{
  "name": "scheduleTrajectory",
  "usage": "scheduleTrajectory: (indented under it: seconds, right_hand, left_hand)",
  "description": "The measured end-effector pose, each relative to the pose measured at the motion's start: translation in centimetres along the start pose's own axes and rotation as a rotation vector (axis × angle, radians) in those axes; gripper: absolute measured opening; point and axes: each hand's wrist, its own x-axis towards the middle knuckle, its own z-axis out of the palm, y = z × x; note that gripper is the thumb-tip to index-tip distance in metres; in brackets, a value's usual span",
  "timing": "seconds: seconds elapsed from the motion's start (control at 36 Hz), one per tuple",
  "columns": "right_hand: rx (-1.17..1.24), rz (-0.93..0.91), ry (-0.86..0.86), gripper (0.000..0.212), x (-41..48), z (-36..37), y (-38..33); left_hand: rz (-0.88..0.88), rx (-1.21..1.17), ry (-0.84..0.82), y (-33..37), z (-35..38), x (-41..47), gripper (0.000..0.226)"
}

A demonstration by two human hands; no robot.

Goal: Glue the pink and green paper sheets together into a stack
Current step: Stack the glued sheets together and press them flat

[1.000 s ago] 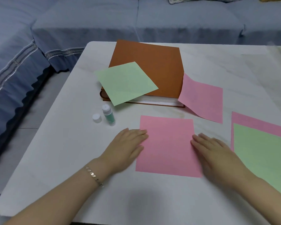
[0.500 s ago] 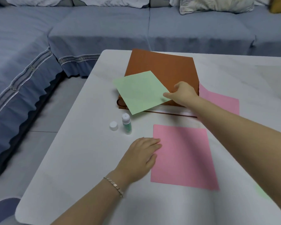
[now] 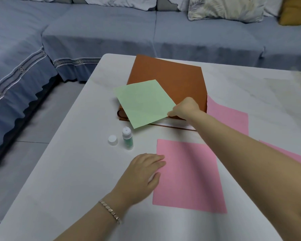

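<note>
Fingers [image 3: 171,113] of right hand [image 3: 188,107] pinch green sheet [image 3: 142,103]; left hand [image 3: 141,174] lies flat.

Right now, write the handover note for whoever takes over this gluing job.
Left hand: flat, fingertips on the left edge of the pink sheet, which lies on the table.
Right hand: pinches a corner of the green sheet, which lies on the brown book.
Glue bottle stands uncapped, cap beside it; second pink sheet lies right of the book.
Done: pink sheet laid out, glue opened. Whether glue is on the pink sheet, cannot tell.
Left: probably lay the green sheet on the pink sheet, press, then add the rest.
</note>
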Motion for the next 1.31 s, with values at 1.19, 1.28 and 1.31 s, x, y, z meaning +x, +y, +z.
scheduleTrajectory:
  seconds: [1.19,1.28,1.31]
  right_hand:
    - [0.548,0.198,-0.089,0.054,-20.0,-1.5,18.7]
    - [0.333,0.107,-0.055,0.044,-20.2,-2.5,20.0]
    - [0.232,0.049,0.008,0.041,-20.2,-3.0,20.6]
  left_hand:
    - [-0.288,0.268,-0.144,5.3,0.8,1.1,0.061]
    - [-0.228,0.330,-0.184,4.9,1.5,0.8,0.055]
    - [-0.217,0.339,-0.185,5.0,1.5,0.7,0.055]
